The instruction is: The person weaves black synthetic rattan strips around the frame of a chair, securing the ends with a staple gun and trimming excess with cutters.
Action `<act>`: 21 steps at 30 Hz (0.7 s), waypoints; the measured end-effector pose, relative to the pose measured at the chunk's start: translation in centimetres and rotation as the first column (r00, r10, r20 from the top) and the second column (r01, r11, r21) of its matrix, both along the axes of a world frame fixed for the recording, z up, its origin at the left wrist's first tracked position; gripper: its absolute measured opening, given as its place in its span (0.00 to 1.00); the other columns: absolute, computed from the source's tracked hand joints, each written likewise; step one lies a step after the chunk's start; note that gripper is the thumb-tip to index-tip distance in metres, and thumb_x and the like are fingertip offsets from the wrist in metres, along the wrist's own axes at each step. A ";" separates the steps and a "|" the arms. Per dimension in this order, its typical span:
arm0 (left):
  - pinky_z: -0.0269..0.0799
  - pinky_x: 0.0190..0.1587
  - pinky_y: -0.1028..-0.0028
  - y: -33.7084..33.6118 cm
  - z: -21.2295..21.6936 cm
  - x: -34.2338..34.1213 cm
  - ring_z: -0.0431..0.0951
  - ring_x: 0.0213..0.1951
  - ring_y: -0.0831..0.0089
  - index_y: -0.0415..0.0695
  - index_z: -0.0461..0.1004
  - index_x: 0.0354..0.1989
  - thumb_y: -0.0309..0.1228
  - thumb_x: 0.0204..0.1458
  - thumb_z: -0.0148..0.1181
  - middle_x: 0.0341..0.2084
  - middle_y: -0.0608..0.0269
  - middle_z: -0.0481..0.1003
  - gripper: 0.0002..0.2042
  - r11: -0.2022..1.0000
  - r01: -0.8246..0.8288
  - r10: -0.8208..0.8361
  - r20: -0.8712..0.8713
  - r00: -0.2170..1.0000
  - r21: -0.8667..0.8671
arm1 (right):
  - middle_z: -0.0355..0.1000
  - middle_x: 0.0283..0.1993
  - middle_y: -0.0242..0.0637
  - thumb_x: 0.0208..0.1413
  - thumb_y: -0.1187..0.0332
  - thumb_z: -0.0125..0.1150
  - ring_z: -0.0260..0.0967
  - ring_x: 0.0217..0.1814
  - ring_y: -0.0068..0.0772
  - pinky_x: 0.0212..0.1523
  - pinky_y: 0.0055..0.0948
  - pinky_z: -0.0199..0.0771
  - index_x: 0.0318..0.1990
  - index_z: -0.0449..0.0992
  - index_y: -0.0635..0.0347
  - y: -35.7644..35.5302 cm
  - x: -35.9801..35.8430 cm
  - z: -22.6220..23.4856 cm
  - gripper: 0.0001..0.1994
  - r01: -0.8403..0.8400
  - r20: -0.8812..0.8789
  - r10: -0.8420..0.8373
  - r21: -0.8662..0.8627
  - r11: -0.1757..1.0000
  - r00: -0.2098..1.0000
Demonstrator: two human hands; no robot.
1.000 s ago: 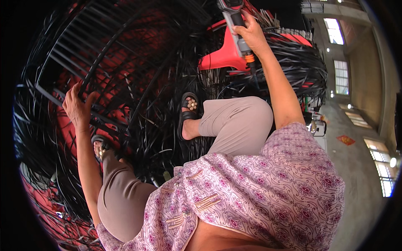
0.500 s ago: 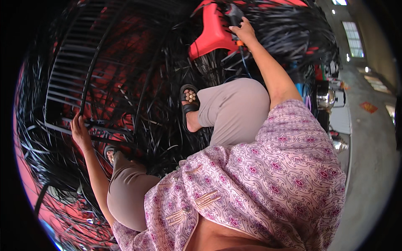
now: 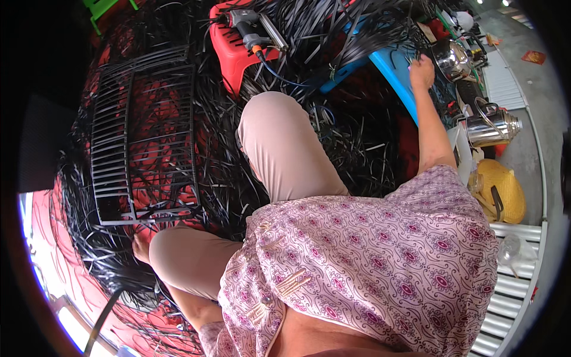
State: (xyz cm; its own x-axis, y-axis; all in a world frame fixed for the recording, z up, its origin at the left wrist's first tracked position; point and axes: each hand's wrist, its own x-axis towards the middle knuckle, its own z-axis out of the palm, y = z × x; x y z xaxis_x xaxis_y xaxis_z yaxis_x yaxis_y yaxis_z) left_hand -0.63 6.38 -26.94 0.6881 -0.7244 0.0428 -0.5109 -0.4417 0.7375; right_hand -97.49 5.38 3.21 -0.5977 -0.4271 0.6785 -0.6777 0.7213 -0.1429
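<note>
On the right, my right hand (image 3: 422, 72) is at a blue plastic stool or small table (image 3: 394, 76), its fingers curled together. What they hold, if anything, is too small to make out. At the lower left, my left hand (image 3: 141, 246) is beside the near edge of a black slatted frame (image 3: 128, 143), with its fingers partly hidden by my knee. The frame lies over loose black strips. A grey and black air nail gun (image 3: 247, 30) rests on a red plastic stool (image 3: 231, 62), its hose trailing toward my leg; neither hand touches it.
Black strips (image 3: 357, 140) cover much of the red floor (image 3: 151, 326). Shiny metal flasks (image 3: 491, 128), a yellow woven hat (image 3: 502, 189) and a slatted metal bench (image 3: 505, 309) stand along the right. A green stool (image 3: 102, 8) is at the far left.
My right hand has let go of the nail gun and moved right to the blue surface. My left hand has come away from the frame's bar. The view has swung rightward.
</note>
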 end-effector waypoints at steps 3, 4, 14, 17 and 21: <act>0.72 0.30 0.68 9.8 -1.5 -0.7 0.78 0.27 0.68 0.36 0.80 0.33 0.41 0.59 0.58 0.25 0.59 0.80 0.17 0.998 -0.041 0.035 -0.138 0.990 -0.047 | 0.71 0.60 0.45 0.54 0.46 0.59 0.67 0.62 0.51 0.59 0.45 0.68 0.59 0.73 0.52 -0.8 -1.3 -1.3 0.29 0.043 0.312 -0.174 0.385 0.922 0.934; 0.71 0.30 0.68 12.5 -2.2 -1.3 0.77 0.26 0.69 0.36 0.80 0.32 0.40 0.59 0.59 0.25 0.60 0.79 0.17 0.996 -0.065 0.054 -0.188 0.981 -0.054 | 0.72 0.58 0.45 0.54 0.47 0.59 0.68 0.61 0.52 0.58 0.48 0.68 0.57 0.75 0.51 -0.3 -3.4 -1.9 0.27 0.018 0.342 -0.217 0.501 0.865 0.914; 0.61 0.17 0.81 32.2 -5.0 -7.7 0.71 0.17 0.82 0.44 0.76 0.23 0.35 0.57 0.63 0.17 0.71 0.74 0.12 0.853 -0.521 0.400 -0.684 0.610 0.034 | 0.77 0.49 0.50 0.59 0.56 0.51 0.74 0.53 0.56 0.51 0.51 0.74 0.54 0.75 0.51 2.7 -12.1 -0.3 0.19 0.223 0.091 -0.219 -0.036 0.974 0.971; 0.62 0.17 0.81 36.1 -1.9 -5.3 0.73 0.17 0.80 0.45 0.76 0.24 0.39 0.58 0.62 0.17 0.71 0.74 0.13 0.839 -0.535 0.467 -0.642 0.609 0.102 | 0.77 0.50 0.47 0.62 0.48 0.49 0.76 0.47 0.53 0.45 0.49 0.73 0.48 0.80 0.54 -0.5 0.1 4.3 0.22 -0.017 0.194 0.082 -0.318 0.948 0.978; 0.61 0.20 0.82 25.2 5.4 -5.4 0.67 0.17 0.84 0.42 0.76 0.26 0.36 0.59 0.60 0.18 0.71 0.72 0.13 0.840 -0.521 0.313 -0.646 0.696 -0.154 | 0.67 0.33 0.28 0.60 0.57 0.58 0.60 0.29 0.19 0.25 0.21 0.55 0.52 0.78 0.64 -4.2 13.7 11.5 0.21 -0.298 0.514 0.777 -0.726 0.619 0.363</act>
State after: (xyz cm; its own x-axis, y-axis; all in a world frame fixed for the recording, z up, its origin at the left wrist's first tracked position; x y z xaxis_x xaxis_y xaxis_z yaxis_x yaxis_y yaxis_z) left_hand -6.00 31.57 -21.50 0.8771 -0.3741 -0.3013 0.2393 -0.2035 0.9494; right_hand -83.83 1.14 14.69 -0.6885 -0.6541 0.3131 -0.3352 -0.0958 -0.9373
